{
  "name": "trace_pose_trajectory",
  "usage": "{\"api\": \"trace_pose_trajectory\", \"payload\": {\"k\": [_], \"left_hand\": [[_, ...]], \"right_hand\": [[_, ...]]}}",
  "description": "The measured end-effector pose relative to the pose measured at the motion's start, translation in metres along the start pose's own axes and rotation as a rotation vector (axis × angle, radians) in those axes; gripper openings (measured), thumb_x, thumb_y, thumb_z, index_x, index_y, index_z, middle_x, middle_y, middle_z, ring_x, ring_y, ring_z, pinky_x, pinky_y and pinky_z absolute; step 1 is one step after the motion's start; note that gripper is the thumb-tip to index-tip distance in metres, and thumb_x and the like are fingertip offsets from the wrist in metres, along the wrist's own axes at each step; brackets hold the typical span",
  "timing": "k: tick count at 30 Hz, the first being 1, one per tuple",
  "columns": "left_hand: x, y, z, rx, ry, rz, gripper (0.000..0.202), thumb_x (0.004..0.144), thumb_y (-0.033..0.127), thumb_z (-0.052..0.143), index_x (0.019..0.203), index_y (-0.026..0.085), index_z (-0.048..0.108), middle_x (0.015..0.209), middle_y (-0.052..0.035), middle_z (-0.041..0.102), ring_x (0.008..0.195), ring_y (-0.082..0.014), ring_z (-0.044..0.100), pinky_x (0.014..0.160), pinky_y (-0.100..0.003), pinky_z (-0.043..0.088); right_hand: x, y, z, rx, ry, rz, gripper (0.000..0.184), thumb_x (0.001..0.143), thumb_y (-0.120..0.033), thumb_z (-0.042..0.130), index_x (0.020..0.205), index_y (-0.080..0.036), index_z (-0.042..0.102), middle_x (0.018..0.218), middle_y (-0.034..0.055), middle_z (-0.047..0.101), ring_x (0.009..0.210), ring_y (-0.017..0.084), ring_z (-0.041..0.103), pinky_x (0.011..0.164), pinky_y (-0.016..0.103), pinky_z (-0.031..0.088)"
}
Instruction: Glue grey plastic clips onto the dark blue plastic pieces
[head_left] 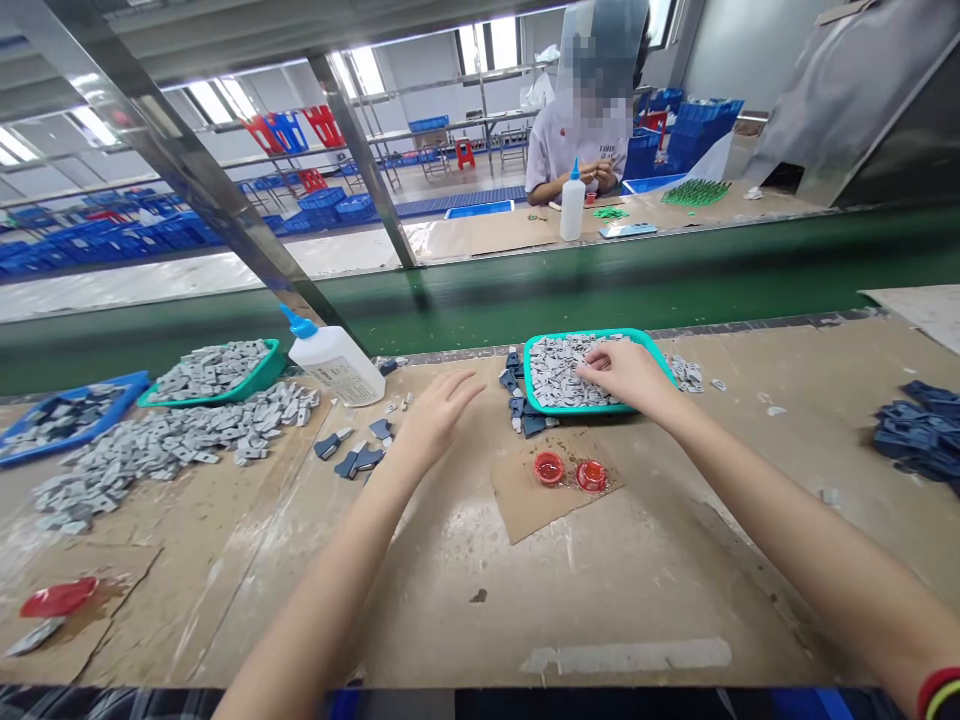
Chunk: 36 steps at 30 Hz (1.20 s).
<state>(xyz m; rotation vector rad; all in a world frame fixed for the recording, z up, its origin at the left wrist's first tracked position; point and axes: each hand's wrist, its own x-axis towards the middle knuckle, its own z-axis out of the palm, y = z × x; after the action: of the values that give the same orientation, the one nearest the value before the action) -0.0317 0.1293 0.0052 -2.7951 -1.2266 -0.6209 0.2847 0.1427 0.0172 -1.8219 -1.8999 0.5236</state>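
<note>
My right hand (pixel 628 372) reaches over a green tray (pixel 645 345) heaped with small grey plastic pieces (pixel 559 375). Its thumb and fingers are pinched together at the pile, and what is between them is hidden. My left hand (pixel 442 412) hovers above the table with fingers stretched out, holding nothing. Beside it lie several dark blue-grey pieces with light tips (pixel 360 458). More dark pieces (pixel 516 400) rest along the tray's left side. In front of the tray, two small red cups (pixel 549 468) with wet-looking contents sit on a piece of cardboard (pixel 517 510).
A white bottle with a blue nozzle (pixel 337 365) stands tilted in view, left of centre. Further left are loose grey pieces (pixel 172 440), another green tray (pixel 277 362) and a blue tray (pixel 131 390). Dark pieces (pixel 919 430) lie far right. Across a green belt (pixel 480 300), a person (pixel 577 150) sits.
</note>
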Motion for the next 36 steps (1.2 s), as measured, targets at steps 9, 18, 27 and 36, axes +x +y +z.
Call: {"api": "trace_pose_trajectory", "payload": {"k": [9,18,27,36], "left_hand": [[0.066,-0.019,0.041,-0.355,-0.171,0.12,0.027,0.08,0.008,0.051,0.097,0.021,0.068,0.111,-0.0097,0.066,0.108,-0.0244,0.059,0.098,-0.043,0.044],[-0.003,0.021,0.008,-0.778,0.153,-0.419,0.034,0.094,0.029,0.041,0.125,0.018,0.049,0.12,-0.0162,0.063,0.105,-0.0235,0.064,0.09,-0.042,0.051],[-0.039,0.086,-0.019,-1.755,0.408,-1.089,0.026,0.087,0.021,0.059,0.111,0.013,0.063,0.121,-0.0136,0.065,0.103,-0.0206,0.067,0.093,-0.028,0.052],[-0.045,0.108,-0.011,-1.563,0.46,-1.001,0.033,0.08,0.028,0.072,0.111,0.019,0.066,0.091,-0.0032,0.069,0.096,-0.016,0.067,0.092,-0.026,0.05]], "right_hand": [[-0.018,0.026,-0.015,0.124,0.123,0.039,0.017,0.077,-0.035,0.07,0.071,-0.02,0.073,0.072,0.005,0.072,0.073,0.023,0.068,0.063,0.033,0.047],[-0.045,0.021,-0.012,0.504,0.204,0.063,0.023,0.081,-0.041,0.064,0.08,-0.018,0.067,0.07,0.0066,0.069,0.064,0.021,0.065,0.056,0.033,0.051],[-0.13,0.003,0.015,0.929,-0.105,0.364,0.035,0.066,-0.046,0.08,0.08,-0.015,0.072,0.074,0.0104,0.075,0.064,0.018,0.066,0.063,0.03,0.053],[-0.136,0.0,0.028,0.855,-0.099,0.37,0.041,0.064,-0.053,0.079,0.072,-0.015,0.066,0.066,0.0108,0.073,0.059,0.019,0.066,0.052,0.028,0.046]]}}
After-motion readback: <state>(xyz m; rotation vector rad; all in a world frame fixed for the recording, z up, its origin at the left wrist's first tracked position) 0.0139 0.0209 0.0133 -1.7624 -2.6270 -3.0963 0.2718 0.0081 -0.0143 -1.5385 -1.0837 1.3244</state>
